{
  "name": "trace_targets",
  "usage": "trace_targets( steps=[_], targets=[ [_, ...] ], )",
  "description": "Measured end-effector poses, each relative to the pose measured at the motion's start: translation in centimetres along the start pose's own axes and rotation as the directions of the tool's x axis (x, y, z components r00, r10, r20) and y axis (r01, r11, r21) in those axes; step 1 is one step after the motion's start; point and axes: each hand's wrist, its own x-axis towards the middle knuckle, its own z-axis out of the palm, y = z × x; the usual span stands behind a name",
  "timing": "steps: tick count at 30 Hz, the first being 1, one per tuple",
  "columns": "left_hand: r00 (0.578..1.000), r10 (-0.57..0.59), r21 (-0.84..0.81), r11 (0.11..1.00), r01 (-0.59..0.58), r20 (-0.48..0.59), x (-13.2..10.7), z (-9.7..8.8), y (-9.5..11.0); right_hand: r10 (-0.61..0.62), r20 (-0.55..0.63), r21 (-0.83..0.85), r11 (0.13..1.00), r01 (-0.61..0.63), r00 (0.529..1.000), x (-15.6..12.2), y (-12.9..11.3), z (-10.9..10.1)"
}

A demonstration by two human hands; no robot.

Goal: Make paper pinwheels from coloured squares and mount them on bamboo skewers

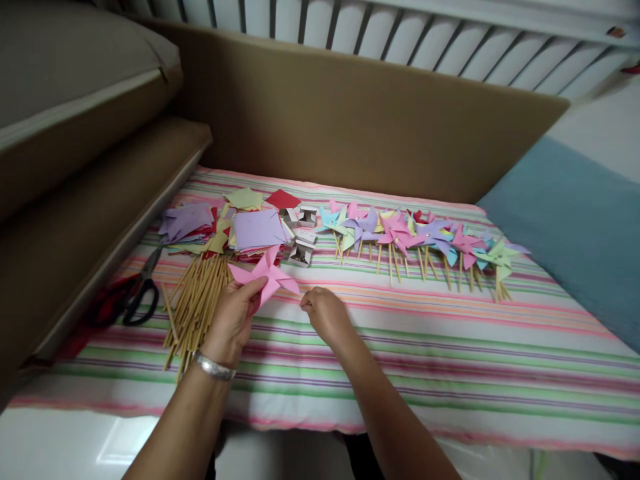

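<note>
My left hand (234, 319) is closed on a pink paper pinwheel head (267, 273), holding it by its lower edge just above the striped cloth (400, 347). A silver bracelet sits on that wrist. My right hand (325, 315) is a little to the right of the pinwheel, fingers curled in a pinch near the tip of its right blade; what the fingers hold is too small to see. A bundle of wooden sticks (197, 303) lies under and left of my left hand.
Stacks of coloured paper squares (257, 229) and small grey boxes (303, 250) lie behind the hands. A row of finished pinwheels on sticks (420, 240) runs to the right. Black scissors (143, 287) lie at the left edge. Brown padded walls (350, 127) enclose the back and left.
</note>
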Motion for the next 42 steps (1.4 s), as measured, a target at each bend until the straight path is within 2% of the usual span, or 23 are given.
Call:
trace_targets(
  steps=[2,4,7,9,12,14,19,24,32,42],
  targets=[
    [1.000,0.001,0.009,1.000,-0.001,0.007,0.1,-0.1,-0.1,0.000,-0.013,0.060,0.998,0.000,1.000,0.0,0.3,-0.7],
    [1.000,0.006,0.011,1.000,-0.006,0.009,0.1,0.0,-0.2,0.043,-0.060,0.204,0.979,-0.030,0.997,-0.1,0.4,-2.0],
    [1.000,0.012,0.013,1.000,-0.012,0.028,-0.2,0.3,-0.4,0.123,-0.135,0.471,0.881,-0.046,0.983,-0.8,-0.4,-4.1],
    [0.999,0.017,0.039,0.999,-0.018,0.028,-0.5,0.6,-0.6,0.098,-0.186,0.555,0.831,0.023,0.978,-1.3,-1.5,-5.2],
    [0.999,0.030,0.094,0.995,-0.034,0.044,-0.9,1.1,-1.2,-0.019,-0.262,0.574,0.801,0.172,0.965,-1.9,-3.1,-5.6],
    [0.995,0.032,0.122,0.992,-0.043,0.091,-1.2,1.5,-1.6,-0.060,-0.267,0.576,0.790,0.209,0.962,-2.0,-3.7,-5.2],
    [0.986,0.022,0.163,0.985,-0.049,0.163,-1.7,2.3,-2.3,-0.045,-0.234,0.592,0.785,0.179,0.971,-1.7,-3.0,-4.1],
    [0.973,-0.001,0.153,0.988,-0.035,0.231,-1.7,2.4,-2.7,-0.005,-0.212,0.611,0.779,0.137,0.977,-1.4,-2.4,-4.0],
    [0.974,-0.018,0.157,0.987,-0.018,0.224,-1.6,2.2,-2.9,0.028,-0.189,0.651,0.752,0.104,0.982,-1.3,-2.5,-4.2],
    [0.971,0.012,0.188,0.981,-0.058,0.237,-1.4,1.9,-2.9,0.028,-0.191,0.656,0.748,0.106,0.981,-1.2,-2.4,-3.9]
  ],
)
